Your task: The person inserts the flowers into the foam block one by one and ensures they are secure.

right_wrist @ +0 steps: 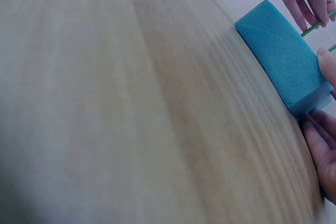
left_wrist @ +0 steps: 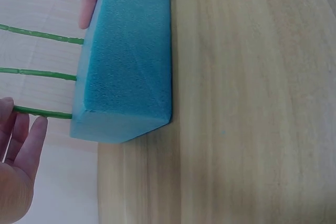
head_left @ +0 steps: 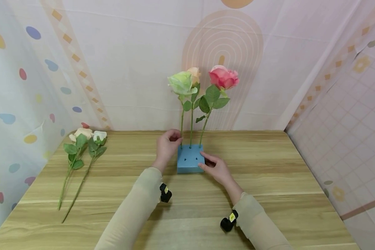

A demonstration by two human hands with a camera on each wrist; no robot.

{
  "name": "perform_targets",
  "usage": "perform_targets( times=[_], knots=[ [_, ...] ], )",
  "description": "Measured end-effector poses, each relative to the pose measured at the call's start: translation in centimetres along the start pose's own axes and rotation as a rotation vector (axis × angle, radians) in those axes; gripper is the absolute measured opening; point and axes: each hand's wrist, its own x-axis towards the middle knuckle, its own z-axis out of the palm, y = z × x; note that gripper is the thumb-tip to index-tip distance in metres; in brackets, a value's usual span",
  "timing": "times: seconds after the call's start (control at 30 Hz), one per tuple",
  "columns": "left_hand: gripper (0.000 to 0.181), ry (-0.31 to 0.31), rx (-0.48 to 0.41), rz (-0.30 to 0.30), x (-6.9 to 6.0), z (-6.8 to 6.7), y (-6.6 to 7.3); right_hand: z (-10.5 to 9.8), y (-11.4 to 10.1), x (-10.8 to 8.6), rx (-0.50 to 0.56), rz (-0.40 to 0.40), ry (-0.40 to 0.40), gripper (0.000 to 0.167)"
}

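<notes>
Blue block (head_left: 190,164) stands well apart from loose roses (head_left: 81,141).

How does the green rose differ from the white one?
The green rose stands in the blue block; the white rose lies on the table. The left hand pinches the green rose's stem, while the white rose is unheld. The green rose's bloom looks larger than the white rose's. Both have green stems.

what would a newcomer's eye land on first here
Probably the vivid pink rose standing at the right in the blue block, with a pale green rose at left partly hiding a peach rose. Next, the left grip pinching the green rose's stem and the right grip against the block's right side. A cream rose and white rose lie at the table's left.
</notes>
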Motion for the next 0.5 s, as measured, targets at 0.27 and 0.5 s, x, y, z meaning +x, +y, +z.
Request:
perform_targets(
  times=[0.27, 0.5],
  knots=[
    [0.012, -0.009, 0.010, -0.018, -0.20, 0.28, -0.12, -0.05, -0.06, -0.05, 0.014, -0.004, -0.002, 0.049],
    [0.011, -0.024, 0.036, -0.015, -0.30, 0.55, -0.54, -0.16, 0.00, -0.03, -0.005, 0.002, -0.001, 0.049]
  ],
)
